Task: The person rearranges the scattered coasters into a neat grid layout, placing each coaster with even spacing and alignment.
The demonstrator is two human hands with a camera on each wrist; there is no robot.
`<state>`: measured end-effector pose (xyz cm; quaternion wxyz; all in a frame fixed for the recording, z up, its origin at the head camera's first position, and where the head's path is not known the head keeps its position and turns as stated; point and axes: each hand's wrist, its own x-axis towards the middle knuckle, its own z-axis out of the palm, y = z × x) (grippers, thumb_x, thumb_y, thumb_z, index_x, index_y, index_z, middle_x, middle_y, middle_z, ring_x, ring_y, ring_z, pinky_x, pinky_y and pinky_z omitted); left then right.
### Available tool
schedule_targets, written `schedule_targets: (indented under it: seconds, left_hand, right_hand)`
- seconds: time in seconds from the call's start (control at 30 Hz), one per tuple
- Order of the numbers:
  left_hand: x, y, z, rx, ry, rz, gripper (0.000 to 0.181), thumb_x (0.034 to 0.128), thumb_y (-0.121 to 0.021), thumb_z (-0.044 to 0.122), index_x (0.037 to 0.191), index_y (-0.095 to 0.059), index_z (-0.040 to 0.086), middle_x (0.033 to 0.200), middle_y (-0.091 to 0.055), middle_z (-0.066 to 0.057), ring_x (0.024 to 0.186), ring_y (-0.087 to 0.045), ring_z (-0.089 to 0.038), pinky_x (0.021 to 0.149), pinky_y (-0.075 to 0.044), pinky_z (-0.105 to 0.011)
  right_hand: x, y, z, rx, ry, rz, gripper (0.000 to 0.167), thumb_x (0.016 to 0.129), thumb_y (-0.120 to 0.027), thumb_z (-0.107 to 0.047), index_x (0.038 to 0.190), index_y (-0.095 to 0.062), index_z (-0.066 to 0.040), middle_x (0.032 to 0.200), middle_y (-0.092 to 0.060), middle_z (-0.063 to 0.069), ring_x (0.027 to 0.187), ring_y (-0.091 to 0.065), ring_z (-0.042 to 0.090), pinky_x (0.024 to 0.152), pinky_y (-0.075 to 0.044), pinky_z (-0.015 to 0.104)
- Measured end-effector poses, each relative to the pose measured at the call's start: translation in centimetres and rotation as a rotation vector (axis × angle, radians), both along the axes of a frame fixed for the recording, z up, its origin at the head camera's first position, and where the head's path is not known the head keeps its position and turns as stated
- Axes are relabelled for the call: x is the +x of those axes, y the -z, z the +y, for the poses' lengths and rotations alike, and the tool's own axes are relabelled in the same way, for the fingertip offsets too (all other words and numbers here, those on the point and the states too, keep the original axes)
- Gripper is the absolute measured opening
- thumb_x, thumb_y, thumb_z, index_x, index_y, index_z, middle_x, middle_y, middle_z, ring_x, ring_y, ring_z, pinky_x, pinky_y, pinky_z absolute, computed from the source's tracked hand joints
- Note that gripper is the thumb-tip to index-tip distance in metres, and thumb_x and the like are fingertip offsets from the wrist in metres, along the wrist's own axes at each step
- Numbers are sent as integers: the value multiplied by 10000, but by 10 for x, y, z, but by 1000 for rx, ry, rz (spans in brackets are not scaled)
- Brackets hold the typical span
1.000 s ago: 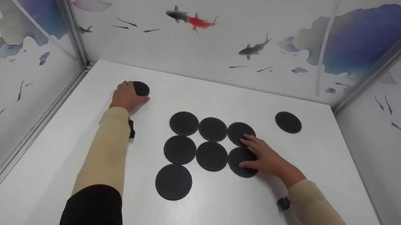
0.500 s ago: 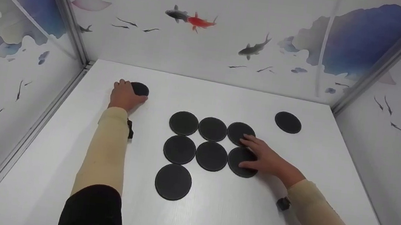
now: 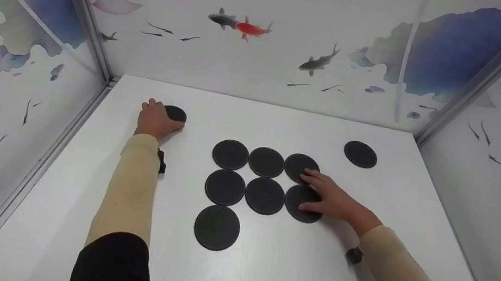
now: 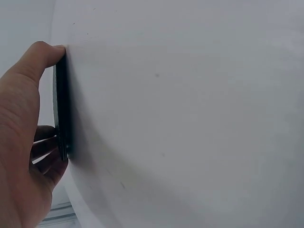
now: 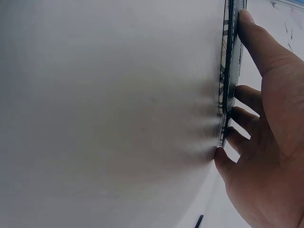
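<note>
At the back left of the table, my left hand (image 3: 155, 119) holds a round black coaster (image 3: 175, 113) by its edges. The left wrist view shows the thumb at one edge of that coaster (image 4: 61, 102) and the fingers at the other. Several more black coasters lie flat in the middle, two rows of three edge to edge. One further coaster (image 3: 217, 228) touches the left end of the nearer row. My right hand (image 3: 335, 198) rests its fingertips on the far right coaster (image 3: 299, 165) and its thumb on the near right coaster (image 3: 298, 203), its fingers spread.
A lone black coaster (image 3: 360, 154) lies at the back right of the white table (image 3: 293, 266). White panels (image 3: 257, 76) printed with fish and leaves enclose the table at the back and both sides, joined by metal posts (image 3: 88, 21).
The coaster under my left hand has shifted slightly toward me, and the left hand has moved a little to the left. My right hand and the other coasters stay put.
</note>
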<state>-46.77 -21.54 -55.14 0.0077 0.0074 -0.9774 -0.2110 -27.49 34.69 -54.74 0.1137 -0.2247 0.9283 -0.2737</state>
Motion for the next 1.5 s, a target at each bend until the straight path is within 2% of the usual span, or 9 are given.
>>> schedule_targets:
  seconds: [0.3, 0.6, 1.13, 1.33, 1.5]
  left_hand:
    - [2, 3, 0, 5, 27, 23, 1067, 917, -798, 586, 1536, -440, -205, 1527, -424, -390, 1433, -406, -536, 1222, -392, -634]
    - [13, -7, 6, -2, 67, 39, 1067, 907, -786, 577, 1548, -427, -196, 1565, -399, -390, 1462, -387, -540, 1237, -370, -637]
    - [24, -15, 12, 55, 99, 51, 1026, 890, -821, 586, 1544, -474, -125, 1528, -443, -290, 1400, -425, -437, 1212, -414, -590]
    - [33, -22, 22, 26, 149, 89, 1011, 877, -818, 594, 1513, -500, -125, 1499, -454, -275, 1363, -429, -425, 1190, -433, -578]
    - [38, -26, 34, 9, 175, 97, 1030, 864, -809, 608, 1524, -487, -115, 1493, -453, -265, 1358, -434, -420, 1185, -442, -567]
  right_hand:
    - [-1, 3, 1, 12, 6, -21, 952, 945, -884, -505, 1691, -455, -97, 1814, -257, 121, 1668, -198, 422, 1312, -242, 624]
    - [-2, 1, 0, 19, 0, -10, 943, 951, -880, -497, 1686, -458, -83, 1808, -268, 137, 1662, -213, 428, 1307, -255, 629]
    - [0, 1, 0, -12, 14, -20, 939, 943, -890, -483, 1675, -472, -71, 1806, -270, 141, 1662, -209, 441, 1307, -247, 637]
    - [-2, 3, 1, 2, 21, -22, 938, 944, -889, -488, 1683, -467, -91, 1809, -264, 129, 1665, -202, 432, 1311, -242, 631]
    - [-2, 4, 1, 3, 17, -19, 944, 943, -887, -496, 1683, -465, -90, 1810, -265, 129, 1665, -204, 432, 1312, -238, 632]
